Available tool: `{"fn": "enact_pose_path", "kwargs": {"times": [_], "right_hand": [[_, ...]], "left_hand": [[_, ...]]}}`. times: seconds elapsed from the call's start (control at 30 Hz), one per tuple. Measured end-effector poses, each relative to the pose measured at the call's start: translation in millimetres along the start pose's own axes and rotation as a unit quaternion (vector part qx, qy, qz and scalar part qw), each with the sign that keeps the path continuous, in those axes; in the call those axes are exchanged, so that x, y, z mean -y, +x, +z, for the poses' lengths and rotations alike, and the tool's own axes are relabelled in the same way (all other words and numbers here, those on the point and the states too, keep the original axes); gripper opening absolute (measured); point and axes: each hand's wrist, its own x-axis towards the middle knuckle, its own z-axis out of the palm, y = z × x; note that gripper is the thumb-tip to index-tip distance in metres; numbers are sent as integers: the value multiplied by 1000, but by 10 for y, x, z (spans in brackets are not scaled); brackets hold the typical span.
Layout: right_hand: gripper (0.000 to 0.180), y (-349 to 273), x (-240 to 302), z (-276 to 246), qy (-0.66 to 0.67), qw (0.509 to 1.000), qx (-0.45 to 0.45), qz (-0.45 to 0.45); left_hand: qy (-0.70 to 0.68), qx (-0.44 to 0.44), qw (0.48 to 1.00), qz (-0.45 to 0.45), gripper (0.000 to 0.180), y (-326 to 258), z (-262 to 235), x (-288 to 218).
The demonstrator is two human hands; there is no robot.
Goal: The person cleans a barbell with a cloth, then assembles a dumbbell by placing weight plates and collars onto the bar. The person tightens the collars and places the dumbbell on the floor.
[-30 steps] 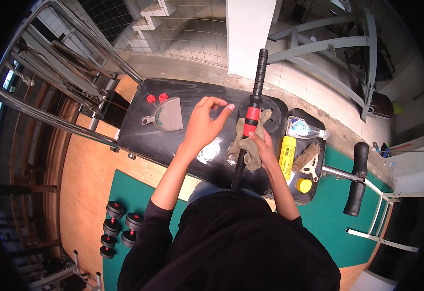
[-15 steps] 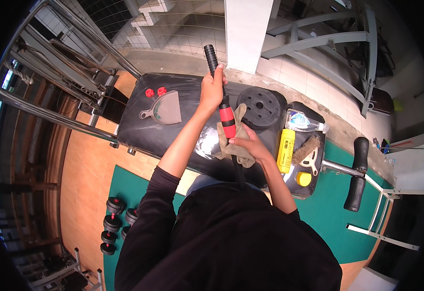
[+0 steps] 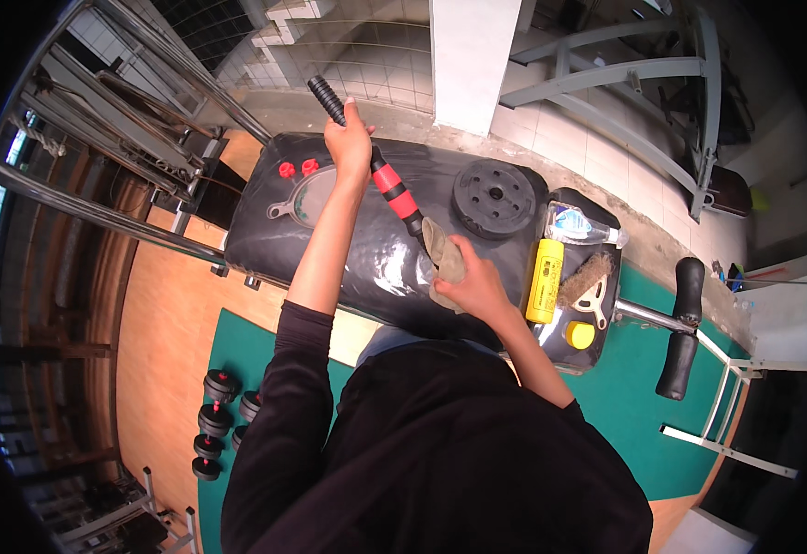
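Note:
My left hand (image 3: 349, 148) is wrapped round the upper part of a dumbbell bar (image 3: 394, 190) with black ribbed ends and a red-and-black middle grip. The bar slants from upper left to lower right above a black padded bench (image 3: 269, 245). In my right hand (image 3: 475, 284) is a grey-beige cloth (image 3: 442, 251), pinched round the bar's lower end, which it mostly hides. Just beyond the cloth, a round black weight plate (image 3: 496, 198) lies on the bench. Near my left forearm are two red screw collars (image 3: 309, 166) and a grey dustpan-like scoop (image 3: 309, 200), partly covered by the arm.
On the bench's right pad lie a clear bottle (image 3: 581, 227), a yellow bottle (image 3: 544, 282), a bristle brush (image 3: 591, 277) and a round yellow lid (image 3: 580, 334). Several dumbbells (image 3: 221, 386) stand on the green mat at lower left. A metal frame (image 3: 108, 214) rises at left.
The bar has tilted, its top end swinging left with my left hand. The cloth has slid off the red grip to the lower end, bunched in my right hand.

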Motion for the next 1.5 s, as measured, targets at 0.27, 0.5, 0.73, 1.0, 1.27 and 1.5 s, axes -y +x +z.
{"fn": "enact_pose_path", "kwargs": {"times": [0.27,0.5,0.73,1.0,1.27,1.5], "right_hand": [[56,-115,-641,24,-104,994,29,-3],[67,166,-919,135,-320,943,-84,-25],[61,197,-1106,239,-340,937,-80,-1],[44,123,-609,427,226,963,142,44],[40,52,-311,698,102,961,256,28],[38,61,-298,939,-3,992,116,49]], "left_hand": [[20,-10,994,103,33,436,-808,-472],[106,-88,977,165,30,162,-1518,-459],[-102,-157,982,14,29,-251,-2005,-357],[-208,-130,951,-188,29,-686,-1989,286],[-120,-124,960,-223,28,-726,-1722,330],[128,8,963,-236,42,-424,-2038,428]]}}
